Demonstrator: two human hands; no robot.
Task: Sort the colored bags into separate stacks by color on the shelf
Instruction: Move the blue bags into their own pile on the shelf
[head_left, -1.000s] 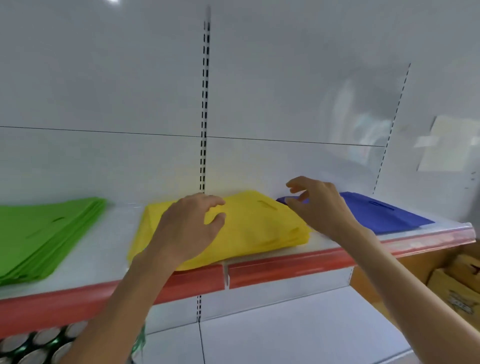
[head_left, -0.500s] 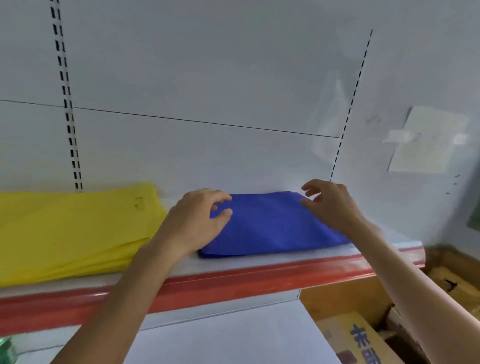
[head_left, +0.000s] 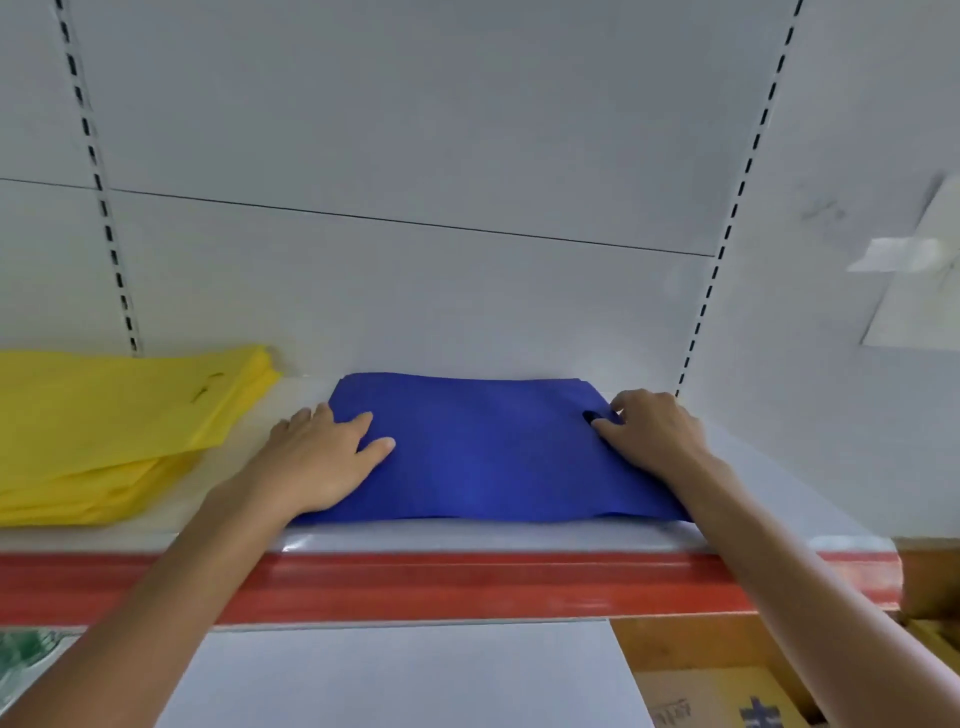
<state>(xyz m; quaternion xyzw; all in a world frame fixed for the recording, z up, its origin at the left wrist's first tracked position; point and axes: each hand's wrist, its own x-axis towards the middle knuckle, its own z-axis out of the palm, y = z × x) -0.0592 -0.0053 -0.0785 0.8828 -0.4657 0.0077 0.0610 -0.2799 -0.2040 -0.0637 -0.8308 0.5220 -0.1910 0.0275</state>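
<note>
Left hand (head_left: 317, 462) and right hand (head_left: 654, 431) have lowered onto blue bags (head_left: 493, 452).

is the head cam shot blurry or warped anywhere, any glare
Head view: wide-angle warp splays the slotted uprights outward; the taped paper at right is smeared by blur; a small glare patch sits on the shelf's clear edge strip; the blue bags look fairly sharp.
</note>
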